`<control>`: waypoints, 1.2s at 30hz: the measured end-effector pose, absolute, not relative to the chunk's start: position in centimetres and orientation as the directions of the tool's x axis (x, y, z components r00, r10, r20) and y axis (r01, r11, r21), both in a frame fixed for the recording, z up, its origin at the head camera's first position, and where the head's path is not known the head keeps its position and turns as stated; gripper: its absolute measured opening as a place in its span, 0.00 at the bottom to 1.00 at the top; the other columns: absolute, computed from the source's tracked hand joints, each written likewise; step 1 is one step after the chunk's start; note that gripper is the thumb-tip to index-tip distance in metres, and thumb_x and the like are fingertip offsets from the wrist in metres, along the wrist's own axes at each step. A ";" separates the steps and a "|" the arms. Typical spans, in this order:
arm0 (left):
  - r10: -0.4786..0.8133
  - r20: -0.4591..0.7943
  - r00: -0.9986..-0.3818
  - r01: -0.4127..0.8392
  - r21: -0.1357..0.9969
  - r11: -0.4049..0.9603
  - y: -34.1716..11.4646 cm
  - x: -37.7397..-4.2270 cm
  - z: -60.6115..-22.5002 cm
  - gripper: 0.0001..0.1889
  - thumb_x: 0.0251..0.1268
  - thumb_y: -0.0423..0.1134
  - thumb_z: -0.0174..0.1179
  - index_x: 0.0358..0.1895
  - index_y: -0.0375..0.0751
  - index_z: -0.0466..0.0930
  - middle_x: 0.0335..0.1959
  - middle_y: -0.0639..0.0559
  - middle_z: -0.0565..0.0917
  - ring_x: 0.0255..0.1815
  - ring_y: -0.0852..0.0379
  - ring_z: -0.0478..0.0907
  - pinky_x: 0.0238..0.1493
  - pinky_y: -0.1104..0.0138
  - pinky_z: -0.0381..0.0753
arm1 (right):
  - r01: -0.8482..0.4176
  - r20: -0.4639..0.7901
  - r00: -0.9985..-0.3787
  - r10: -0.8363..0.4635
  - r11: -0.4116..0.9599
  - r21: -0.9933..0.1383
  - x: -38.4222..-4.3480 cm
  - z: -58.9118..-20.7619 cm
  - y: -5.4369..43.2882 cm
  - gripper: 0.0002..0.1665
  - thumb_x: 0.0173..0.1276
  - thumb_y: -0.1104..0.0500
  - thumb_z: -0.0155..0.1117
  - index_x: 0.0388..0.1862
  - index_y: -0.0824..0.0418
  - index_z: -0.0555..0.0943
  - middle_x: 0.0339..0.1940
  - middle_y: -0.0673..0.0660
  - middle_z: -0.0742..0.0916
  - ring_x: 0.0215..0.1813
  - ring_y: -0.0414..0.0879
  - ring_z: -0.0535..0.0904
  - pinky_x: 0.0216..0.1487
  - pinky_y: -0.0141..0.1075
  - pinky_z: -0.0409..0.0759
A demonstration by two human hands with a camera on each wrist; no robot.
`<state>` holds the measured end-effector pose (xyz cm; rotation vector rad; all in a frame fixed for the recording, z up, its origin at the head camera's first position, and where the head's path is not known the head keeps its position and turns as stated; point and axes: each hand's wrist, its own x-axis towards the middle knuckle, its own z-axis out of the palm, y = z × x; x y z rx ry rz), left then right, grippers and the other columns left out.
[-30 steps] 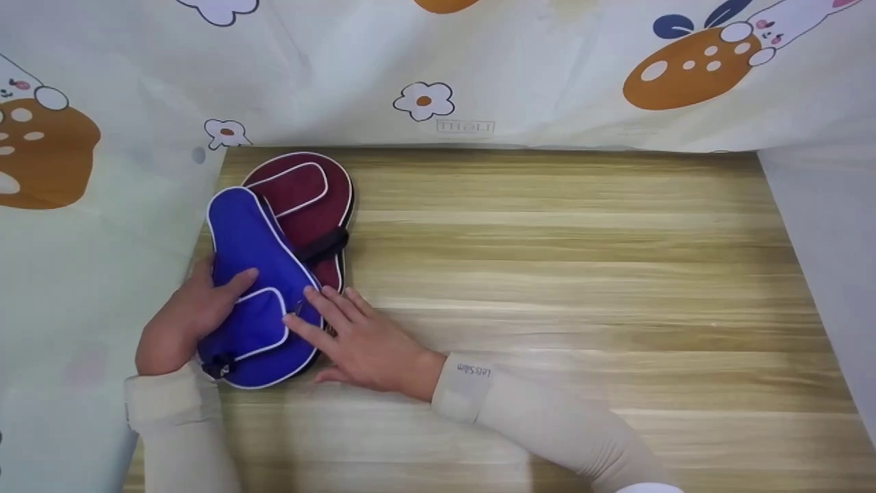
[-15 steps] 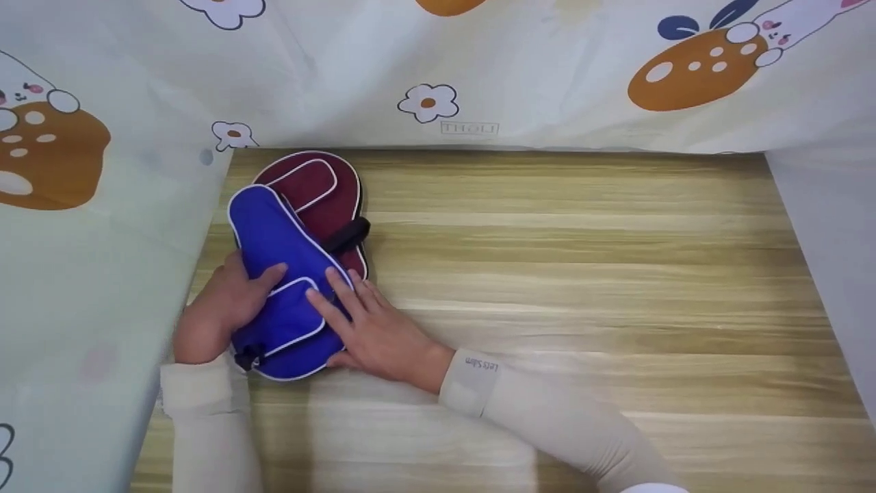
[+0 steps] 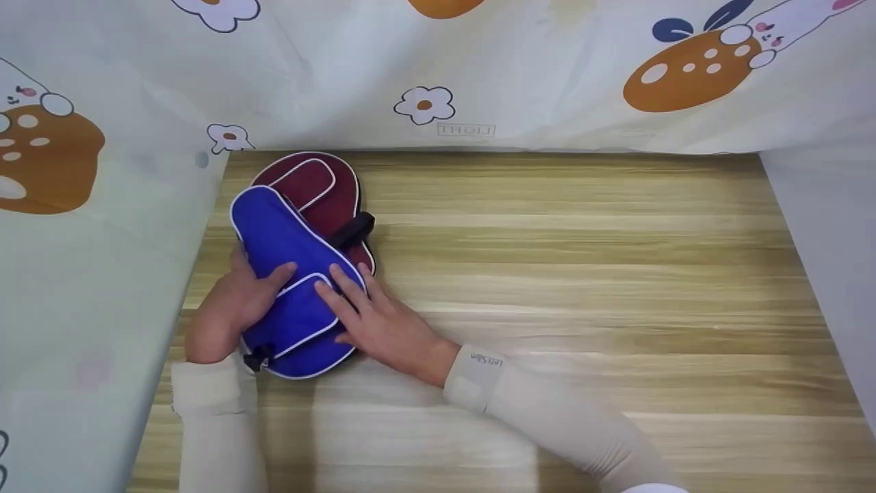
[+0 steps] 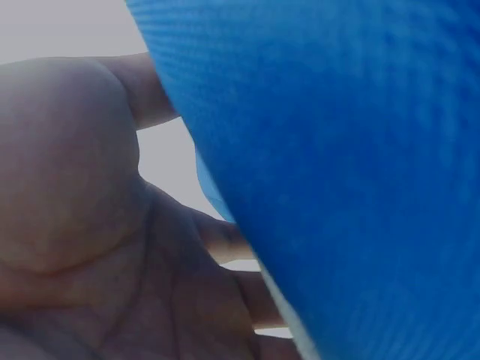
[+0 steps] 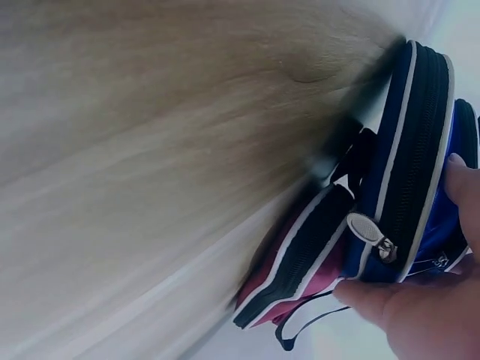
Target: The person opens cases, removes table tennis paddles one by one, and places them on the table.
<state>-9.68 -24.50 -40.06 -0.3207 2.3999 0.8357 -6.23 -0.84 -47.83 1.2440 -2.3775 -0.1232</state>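
A blue table tennis paddle case [image 3: 301,239] with white piping lies slanted across a dark red paddle case [image 3: 335,202]. My left hand [image 3: 239,301] grips the blue case's left edge, its thumb on top; the other fingers are mostly hidden beneath. In the left wrist view, the blue fabric [image 4: 322,165] stands close to the palm [image 4: 90,195]. My right hand [image 3: 387,329] rests on the blue case's right edge with fingers spread and fairly straight. The right wrist view shows the zipper [image 5: 416,157] along its side and a silver zipper pull [image 5: 365,229].
A black strap [image 3: 354,231] sticks out between the cases on the right. Both lie on a wood-grain tabletop [image 3: 582,274], near its back left corner. A patterned cloth [image 3: 328,75] rises behind, and pale panels stand at left and right.
Over the last second the blue case has shifted right and slightly up with both hands on it. The red case and its strap also appear farther right.
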 end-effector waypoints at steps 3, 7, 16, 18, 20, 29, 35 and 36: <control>-0.043 -0.586 -0.809 -0.393 0.486 0.781 -24.4 -9.7 -40.1 0.58 0.73 0.72 0.37 0.77 0.30 0.14 0.77 0.16 0.47 0.75 0.17 0.55 0.71 0.30 0.63 | -0.765 0.359 -0.481 -0.800 0.583 0.275 -6.4 -47.8 -0.6 0.40 0.83 0.39 0.39 0.79 0.66 0.62 0.79 0.63 0.70 0.82 0.56 0.65 0.80 0.50 0.67; -0.050 -0.572 -0.819 -0.392 0.493 0.777 -24.1 -9.8 -40.1 0.58 0.74 0.71 0.38 0.78 0.29 0.15 0.78 0.16 0.46 0.76 0.18 0.54 0.73 0.31 0.61 | -0.780 0.393 -0.488 -0.779 0.592 0.205 -6.5 -47.6 -0.1 0.37 0.84 0.42 0.40 0.79 0.65 0.62 0.79 0.62 0.71 0.81 0.53 0.66 0.80 0.46 0.67; -0.053 -0.520 -0.852 -0.360 0.510 0.781 -22.1 -9.9 -39.2 0.57 0.73 0.71 0.40 0.79 0.32 0.16 0.79 0.19 0.49 0.77 0.20 0.57 0.74 0.32 0.62 | -0.812 0.508 -0.513 -0.692 0.584 -0.025 -7.7 -46.6 2.2 0.34 0.81 0.43 0.50 0.77 0.61 0.68 0.75 0.62 0.76 0.78 0.55 0.71 0.77 0.44 0.70; -0.055 -0.500 -0.864 -0.346 0.511 0.787 -21.4 -9.8 -38.9 0.57 0.73 0.71 0.40 0.79 0.35 0.15 0.79 0.19 0.49 0.77 0.21 0.57 0.74 0.32 0.61 | -0.818 0.508 -0.528 -0.681 0.568 -0.088 -8.0 -46.2 3.1 0.34 0.80 0.43 0.51 0.77 0.60 0.68 0.76 0.63 0.75 0.78 0.56 0.71 0.77 0.43 0.70; -0.055 -0.474 -0.879 -0.328 0.516 0.791 -20.7 -9.6 -38.6 0.57 0.73 0.71 0.41 0.79 0.37 0.14 0.79 0.20 0.50 0.77 0.22 0.57 0.75 0.33 0.60 | -0.825 0.502 -0.538 -0.677 0.545 -0.149 -8.4 -45.9 4.1 0.34 0.80 0.44 0.53 0.78 0.60 0.67 0.76 0.62 0.75 0.78 0.57 0.70 0.78 0.43 0.69; 0.045 -0.403 -0.914 -0.207 0.559 0.803 -16.6 -8.4 -37.5 0.53 0.73 0.70 0.44 0.82 0.48 0.20 0.81 0.28 0.54 0.79 0.25 0.57 0.77 0.35 0.58 | -0.812 0.436 -0.583 -0.685 0.493 -0.311 -10.5 -45.2 10.4 0.34 0.78 0.48 0.58 0.79 0.56 0.66 0.78 0.59 0.73 0.78 0.52 0.71 0.78 0.43 0.70; 0.102 -0.376 -0.921 -0.137 0.558 0.819 -13.8 -7.6 -37.7 0.48 0.74 0.67 0.47 0.84 0.57 0.29 0.78 0.27 0.62 0.78 0.29 0.62 0.76 0.36 0.62 | -0.792 0.409 -0.607 -0.681 0.474 -0.386 -10.6 -45.6 14.0 0.34 0.77 0.50 0.61 0.79 0.54 0.67 0.79 0.56 0.73 0.77 0.52 0.72 0.77 0.42 0.71; 0.103 -0.371 -0.923 -0.130 0.551 0.824 -13.3 -7.3 -37.8 0.47 0.74 0.67 0.47 0.84 0.58 0.30 0.77 0.27 0.64 0.77 0.29 0.63 0.77 0.36 0.61 | -0.791 0.414 -0.607 -0.678 0.469 -0.393 -10.5 -45.6 14.5 0.35 0.76 0.51 0.62 0.78 0.54 0.67 0.78 0.56 0.73 0.77 0.52 0.72 0.77 0.42 0.72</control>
